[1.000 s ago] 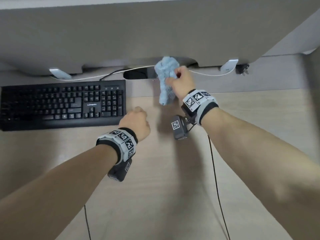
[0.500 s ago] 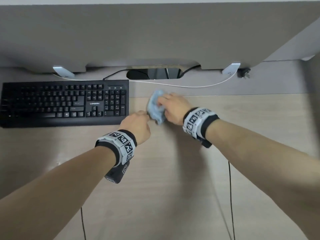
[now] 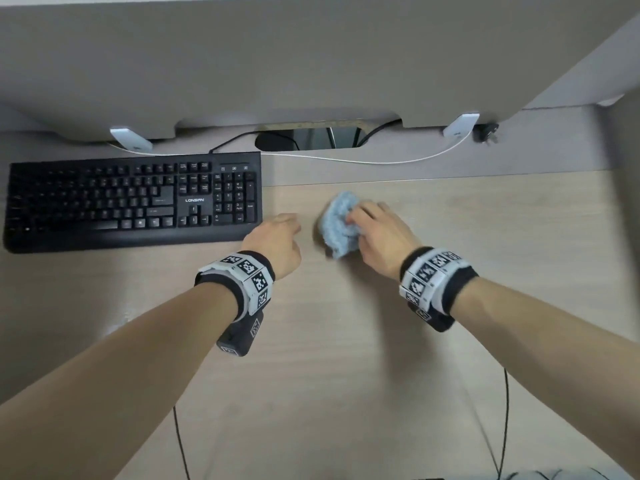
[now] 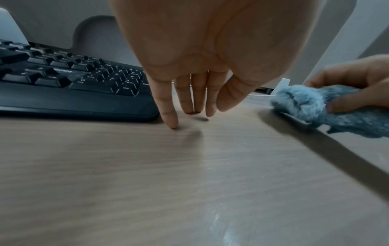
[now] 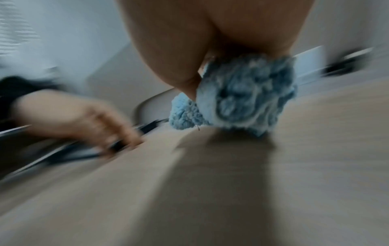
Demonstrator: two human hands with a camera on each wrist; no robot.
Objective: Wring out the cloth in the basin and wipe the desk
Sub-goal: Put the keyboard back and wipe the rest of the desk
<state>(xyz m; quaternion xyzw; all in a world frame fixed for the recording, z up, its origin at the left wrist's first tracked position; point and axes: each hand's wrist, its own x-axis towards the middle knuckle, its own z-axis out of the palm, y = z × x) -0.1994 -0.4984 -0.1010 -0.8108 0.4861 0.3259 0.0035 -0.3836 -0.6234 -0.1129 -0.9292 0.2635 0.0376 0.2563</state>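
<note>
One fluffy blue cloth (image 3: pixel 338 226), bunched, on desk (image 3: pixel 346 358)

Both forearms are bare. Each wrist wears a black band (image 3: pixel 239 282) faced with white plates printed with black-and-white square code markers; the right one (image 3: pixel 434 282) matches it. A small black camera block (image 3: pixel 242 336), itself marked, hangs under the left wrist, and a thin black cable (image 3: pixel 180 441) trails back from each.

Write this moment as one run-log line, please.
right hand: grips fluffy light-blue cloth on wooden desk | left hand: fingertips on desk, beside black keyboard
</note>
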